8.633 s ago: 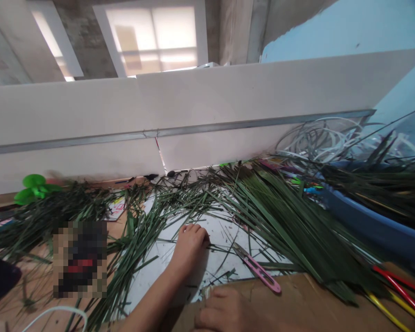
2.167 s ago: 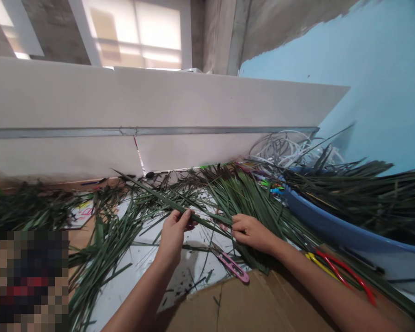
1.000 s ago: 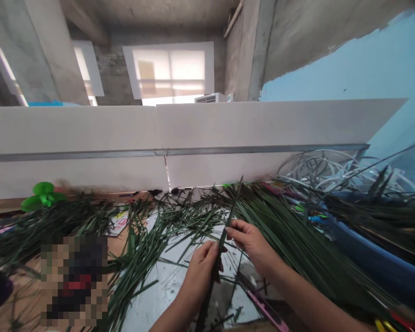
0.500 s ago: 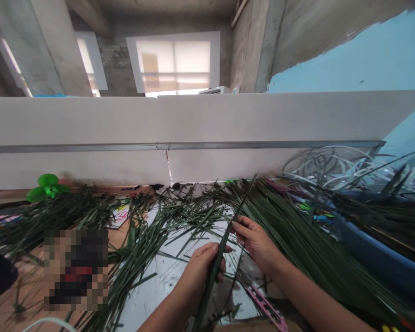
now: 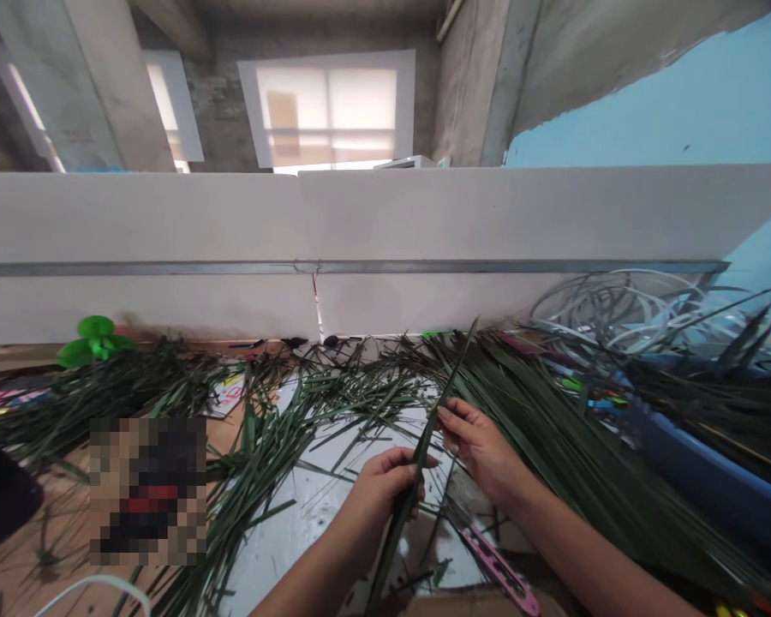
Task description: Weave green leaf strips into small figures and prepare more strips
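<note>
My left hand (image 5: pixel 379 501) is closed around a long, narrow green palm leaf (image 5: pixel 415 476) that stands nearly upright. The fingertips of my right hand (image 5: pixel 481 450) are at the leaf's edge, above my left hand, but I cannot tell whether they grip it. Pink-handled thread snips (image 5: pixel 498 570) lie below my right hand, and a thick layer of long palm leaves (image 5: pixel 571 463) runs under my right forearm. Loose leaf strips are scattered across a white board (image 5: pixel 301 523).
A blue basin (image 5: pixel 687 471) heaped with leaves stands at the right, with a tangle of pale strips (image 5: pixel 617 313) behind it. More leaves cover the wooden table (image 5: pixel 44 548) at the left. A white partition (image 5: pixel 167 223) with a metal rail runs along the back.
Compared with the earlier frames, the leaf has swung from lying across both hands to standing nearly upright. Over the last second my hands have barely moved, and the view has shifted slightly.
</note>
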Action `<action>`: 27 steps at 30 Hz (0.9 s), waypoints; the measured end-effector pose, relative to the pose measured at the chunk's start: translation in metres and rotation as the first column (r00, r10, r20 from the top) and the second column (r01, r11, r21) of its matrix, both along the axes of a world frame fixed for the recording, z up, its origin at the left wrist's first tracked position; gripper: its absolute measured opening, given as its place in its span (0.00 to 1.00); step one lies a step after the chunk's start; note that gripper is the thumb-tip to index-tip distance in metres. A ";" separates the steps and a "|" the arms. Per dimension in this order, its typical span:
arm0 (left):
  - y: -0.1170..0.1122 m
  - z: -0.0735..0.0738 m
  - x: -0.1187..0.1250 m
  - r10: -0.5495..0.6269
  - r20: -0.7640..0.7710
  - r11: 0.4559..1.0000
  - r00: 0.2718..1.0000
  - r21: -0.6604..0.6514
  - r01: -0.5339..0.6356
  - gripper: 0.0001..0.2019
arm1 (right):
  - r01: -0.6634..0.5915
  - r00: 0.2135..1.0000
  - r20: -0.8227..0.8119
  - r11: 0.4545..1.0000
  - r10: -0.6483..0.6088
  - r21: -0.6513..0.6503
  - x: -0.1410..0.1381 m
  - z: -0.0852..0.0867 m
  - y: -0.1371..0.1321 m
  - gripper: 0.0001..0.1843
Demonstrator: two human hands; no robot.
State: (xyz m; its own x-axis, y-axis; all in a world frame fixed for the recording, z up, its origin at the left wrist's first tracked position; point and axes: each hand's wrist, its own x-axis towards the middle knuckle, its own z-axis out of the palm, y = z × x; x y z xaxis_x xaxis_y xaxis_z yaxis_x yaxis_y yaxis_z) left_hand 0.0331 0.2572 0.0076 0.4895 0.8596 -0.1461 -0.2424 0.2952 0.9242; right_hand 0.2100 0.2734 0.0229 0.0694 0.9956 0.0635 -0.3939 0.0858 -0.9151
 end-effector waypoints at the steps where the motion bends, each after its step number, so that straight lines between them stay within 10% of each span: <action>1: 0.001 -0.002 0.001 0.024 -0.026 0.999 0.999 0.022 -0.023 0.17 | 0.000 1.000 0.022 1.000 -0.001 0.002 -0.001 0.001 -0.001 0.17; 11: -0.002 0.005 0.001 0.297 -0.190 0.909 0.936 0.355 -0.216 0.16 | -0.070 0.951 0.304 0.997 0.062 0.016 -0.033 0.003 -0.025 0.17; 27: -0.007 0.018 0.007 0.112 -0.226 0.947 0.968 0.320 -0.035 0.23 | 0.200 0.971 0.121 0.977 -0.207 0.068 -0.002 0.016 -0.005 0.17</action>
State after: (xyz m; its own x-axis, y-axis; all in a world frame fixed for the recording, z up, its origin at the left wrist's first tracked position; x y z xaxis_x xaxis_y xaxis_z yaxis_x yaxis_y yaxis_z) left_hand 0.0404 0.2497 0.0251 0.4074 0.9128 0.0301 -0.0139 -0.0267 0.9995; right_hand 0.2076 0.2684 0.0387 0.2585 0.9560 0.1388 -0.2445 0.2037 -0.9480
